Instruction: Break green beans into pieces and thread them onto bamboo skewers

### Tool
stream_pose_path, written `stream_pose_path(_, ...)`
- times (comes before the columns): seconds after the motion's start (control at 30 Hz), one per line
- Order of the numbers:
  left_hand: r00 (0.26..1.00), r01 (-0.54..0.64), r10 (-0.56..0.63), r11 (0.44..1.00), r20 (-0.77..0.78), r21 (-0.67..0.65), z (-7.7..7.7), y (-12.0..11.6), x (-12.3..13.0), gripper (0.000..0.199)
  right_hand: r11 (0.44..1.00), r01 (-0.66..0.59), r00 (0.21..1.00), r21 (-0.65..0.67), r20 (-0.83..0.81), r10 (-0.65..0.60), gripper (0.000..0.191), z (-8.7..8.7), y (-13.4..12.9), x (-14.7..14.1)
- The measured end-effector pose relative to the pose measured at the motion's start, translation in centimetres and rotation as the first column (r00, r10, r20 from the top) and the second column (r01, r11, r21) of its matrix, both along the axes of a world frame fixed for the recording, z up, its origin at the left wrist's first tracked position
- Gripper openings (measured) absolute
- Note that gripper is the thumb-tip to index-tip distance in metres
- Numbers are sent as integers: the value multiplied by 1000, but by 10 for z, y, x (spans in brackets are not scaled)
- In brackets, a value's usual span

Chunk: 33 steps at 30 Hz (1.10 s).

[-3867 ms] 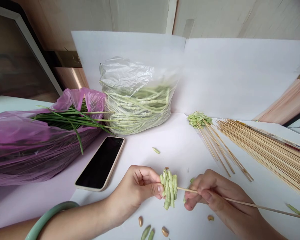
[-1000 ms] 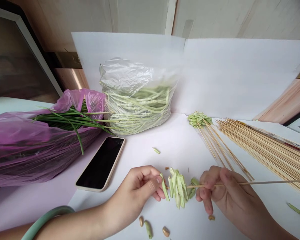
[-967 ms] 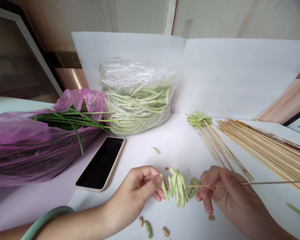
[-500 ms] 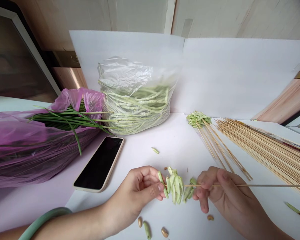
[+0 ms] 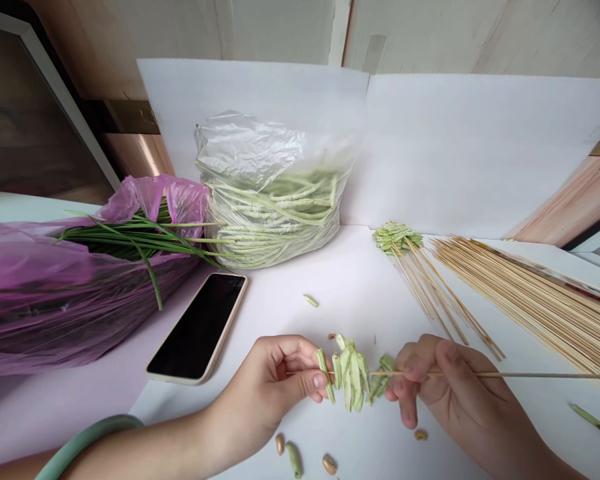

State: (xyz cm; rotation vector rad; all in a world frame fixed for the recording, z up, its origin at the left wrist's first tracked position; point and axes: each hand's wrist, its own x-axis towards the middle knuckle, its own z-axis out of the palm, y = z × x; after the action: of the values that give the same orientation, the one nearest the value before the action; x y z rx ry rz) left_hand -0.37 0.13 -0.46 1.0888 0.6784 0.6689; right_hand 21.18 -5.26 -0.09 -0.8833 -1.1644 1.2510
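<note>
My right hand [image 5: 453, 387] grips a thin wooden skewer [image 5: 530, 375] that runs almost level across the view. Cut pieces of long bean [image 5: 354, 377] sit threaded in a bunch on it, between my two hands. My left hand [image 5: 290, 373] pinches a single bean piece [image 5: 326, 375] at the skewer's left end, with thumb and fingers closed. A short stretch of skewer shows left of that piece, inside the fingers. Loose cut pieces of bean [image 5: 294, 460] and brown bean seeds [image 5: 329, 464] lie on the white surface below.
Behind stands a clear bag of long beans [image 5: 280, 213]. A purple bag [image 5: 80, 313] with green stalks [image 5: 125, 237] lies left, beside a phone [image 5: 197, 330]. Filled bean skewers [image 5: 399, 238] rest at the back, near a pile of bare skewers [image 5: 525, 293] on the right.
The skewer's end now shows past the pinched bean piece, within my left fingers. That piece has turned slightly and stands a little apart from the one beside it. My right hand has hardly moved.
</note>
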Motion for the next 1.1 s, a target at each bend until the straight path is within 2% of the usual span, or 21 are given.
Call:
stream_pose_path(0.17, 999, -3, 3, 1000, -33, 7, 0, 1, 0, 29, 998, -58, 998, -15, -36, 58, 35, -7, -4, 2)
stream_pose_path(0.4, 999, -32, 31, 999, -29, -39, 1, 1, 1, 29, 997, -77, 996, -11, -46, 76, 33, -13, -5, -2)
stream_pose_path(0.7, 998, -47, 47, 999, -39, 0, -2, 2, -1, 24, 995, -81, 993, -52, -85, 77, 32, -15, -5, -6)
stream_pose_path(0.87, 996, -67, 68, 998, -60, 19, -3, 2, -1, 25, 997, -72, 988, -5, -136, 71, 31, -19, -4, -9)
stream_pose_path(1.0, 996, -63, 64, 998, -63, 17, -4, 2, -1, 26, 995, -87, 987, -49, -139, 80, 30, -19, -3, -10)
stream_pose_path(1.1, 997, -60, 61, 998, -52, 19, -4, 2, -1, 26, 996, -84, 985, 8, -148, 84, 29, -19, -2, -12)
